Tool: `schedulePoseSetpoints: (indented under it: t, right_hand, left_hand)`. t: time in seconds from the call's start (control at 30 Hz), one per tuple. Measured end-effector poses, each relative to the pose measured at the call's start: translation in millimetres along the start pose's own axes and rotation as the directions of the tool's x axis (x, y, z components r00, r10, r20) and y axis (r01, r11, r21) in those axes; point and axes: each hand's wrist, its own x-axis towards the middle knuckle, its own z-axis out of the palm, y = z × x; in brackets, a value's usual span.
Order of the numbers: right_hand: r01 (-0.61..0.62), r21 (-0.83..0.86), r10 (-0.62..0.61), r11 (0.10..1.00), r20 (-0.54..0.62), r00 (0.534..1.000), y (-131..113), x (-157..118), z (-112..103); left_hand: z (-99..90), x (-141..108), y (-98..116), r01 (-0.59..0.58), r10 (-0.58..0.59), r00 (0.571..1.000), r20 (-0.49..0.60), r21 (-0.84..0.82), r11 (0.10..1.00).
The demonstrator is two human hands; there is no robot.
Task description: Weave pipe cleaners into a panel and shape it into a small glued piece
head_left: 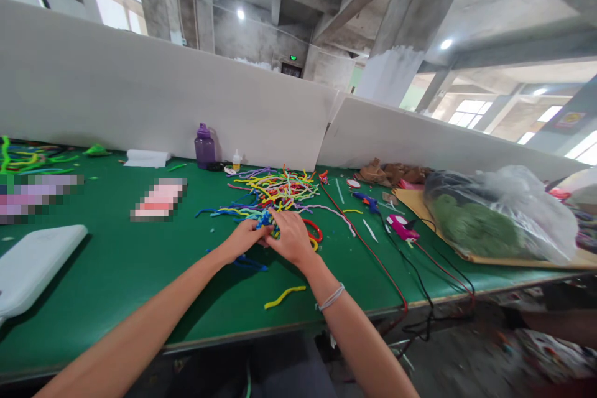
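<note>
My left hand (245,240) and my right hand (293,237) meet over the middle of the green table. Their fingers are closed together on a small blue-and-yellow bundle of fuzzy pipe cleaners (265,220), much of it covered by the fingers. Just beyond it spreads a loose heap of multicoloured pipe cleaners (284,189). By my right hand, a red loop (317,230) shows above a smaller yellow one, both partly hidden. Blue pipe cleaners (249,262) lie below my left hand, and a short yellow piece (284,296) rests nearer the table edge.
A purple bottle (204,148) and a small dropper bottle (236,160) stand near the white partition (186,93). To the right are a blue glue gun (368,201), a magenta device (403,228), trailing cables and a plastic bag (494,214). A white slab-like object (41,264) lies left.
</note>
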Motion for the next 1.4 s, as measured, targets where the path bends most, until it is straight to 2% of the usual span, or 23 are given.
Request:
schedulePoseSetpoints:
  t: [0.13,0.33,0.73,0.97,1.4]
  right_hand:
    - [0.008,0.020,-0.008,1.000,0.007,1.000,-1,0,2]
    - [-0.011,0.063,0.011,0.998,-0.009,1.000,0,-1,3]
    - [-0.024,0.070,0.024,0.997,0.008,1.000,0,-2,4]
    - [-0.048,0.046,0.048,0.998,0.016,0.999,-4,0,1]
    - [-0.054,0.038,0.054,0.998,0.011,0.998,-3,-1,4]
  left_hand:
    - [2.6,0,2,0.039,-0.039,0.999,0.013,0.023,0.999]
    - [0.3,1,6,-0.047,0.053,0.993,-0.104,0.054,0.997]
    - [2.2,1,5,-0.021,0.021,0.999,-0.047,-0.001,1.000]
    - [1.6,3,2,-0.061,0.068,0.995,-0.076,0.081,0.995]
    - [3.5,5,-8,-0.053,0.051,0.998,-0.040,-0.032,0.998]
